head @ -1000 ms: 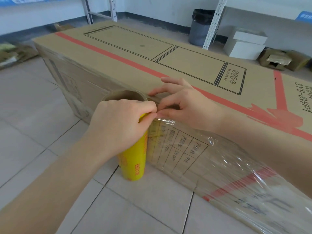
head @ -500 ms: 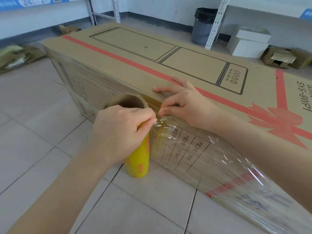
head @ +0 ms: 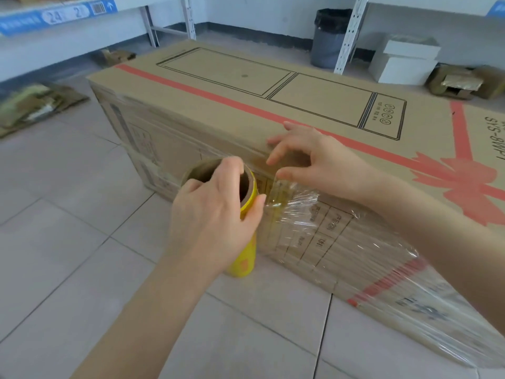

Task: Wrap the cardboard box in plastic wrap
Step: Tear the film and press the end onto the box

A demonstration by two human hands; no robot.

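Observation:
A long cardboard box printed with a red ribbon lies on the tiled floor. Clear plastic wrap covers its near side from the middle to the right end. My left hand grips the top of the upright yellow wrap roll, one finger over the rim of its cardboard core, thumb against the yellow side. The roll stands on the floor close to the box's near face. My right hand rests at the box's top front edge with fingers spread, its thumb touching the film's free upper corner.
A grey bin and a white box stand behind the box by white shelf posts. Flattened cardboard lies at the left and crumpled cardboard at the far right. Tiled floor stretches left.
My right hand's pinch on the film has loosened and its fingers have spread. My left hand has shifted over the roll's top, and a short span of film now shows between roll and box.

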